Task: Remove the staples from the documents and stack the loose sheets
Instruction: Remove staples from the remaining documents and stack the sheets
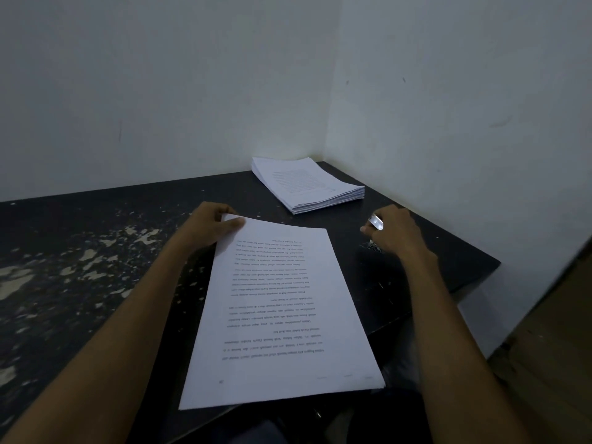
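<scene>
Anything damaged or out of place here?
Dark table finish has flaked into pale patches on the left. Metal bits, likely pulled staples, lie scattered by the right hand. The document overhangs the near edge.

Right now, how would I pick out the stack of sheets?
Find the corner where the two white walls meet above the dark table. The pile lies there. Unlike the nearer document gripped by the left hand, it is thick and untouched.
</scene>
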